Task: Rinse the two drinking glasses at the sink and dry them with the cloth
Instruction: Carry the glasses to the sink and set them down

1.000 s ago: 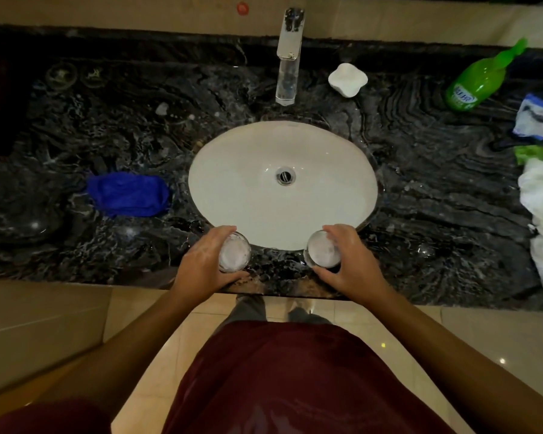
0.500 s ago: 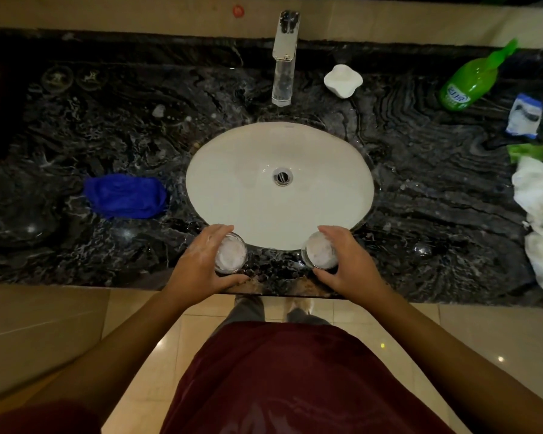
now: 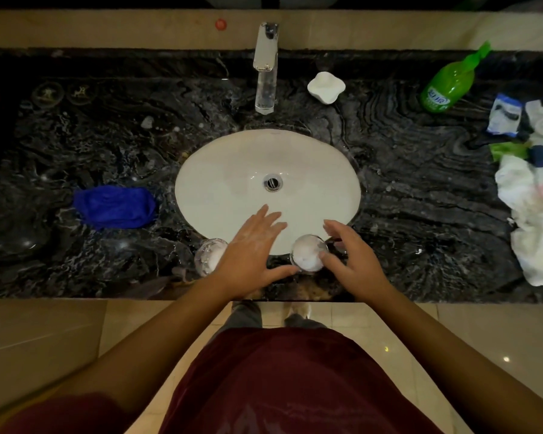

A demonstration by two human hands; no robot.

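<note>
While both drinking glasses stand on the wet counter (image 3: 420, 189) at the near rim of the sink (image 3: 232, 170), the left glass (image 3: 208, 255) is free and the right glass (image 3: 308, 253) sits inside the loosely curled right hand (image 3: 351, 261), contact unclear. The left hand (image 3: 254, 249) is spread flat, holding nothing. Soapy glass looks slippery and fragile; wrapping the wall seems safest. A blue cloth (image 3: 115, 207) lies further left.
</note>
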